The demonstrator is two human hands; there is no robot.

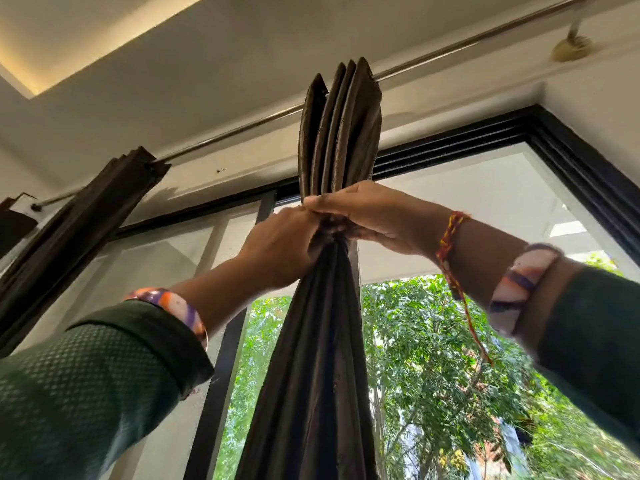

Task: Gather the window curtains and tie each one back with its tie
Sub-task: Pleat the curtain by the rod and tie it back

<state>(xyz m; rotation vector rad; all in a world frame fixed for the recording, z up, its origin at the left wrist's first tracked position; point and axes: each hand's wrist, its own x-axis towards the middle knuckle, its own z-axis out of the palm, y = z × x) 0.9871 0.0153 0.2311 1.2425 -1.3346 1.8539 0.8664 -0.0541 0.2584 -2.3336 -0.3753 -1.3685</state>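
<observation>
Curtain (332, 140) hangs bunched from the rod (221, 133) near the window's top right corner — left hand (280, 247) and right hand (367, 216) both clench its narrowed neck, likely cinching a tie I cannot make out — pleats fanning above.

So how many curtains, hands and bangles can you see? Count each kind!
Curtains: 2, the gathered curtain gripped by both hands, and the bunched curtain at far left.
Hands: 2, left hand and right hand.
Bangles: 2, left bangle and right bangle.
Thread wristband: 1.
Total: 7.
</observation>
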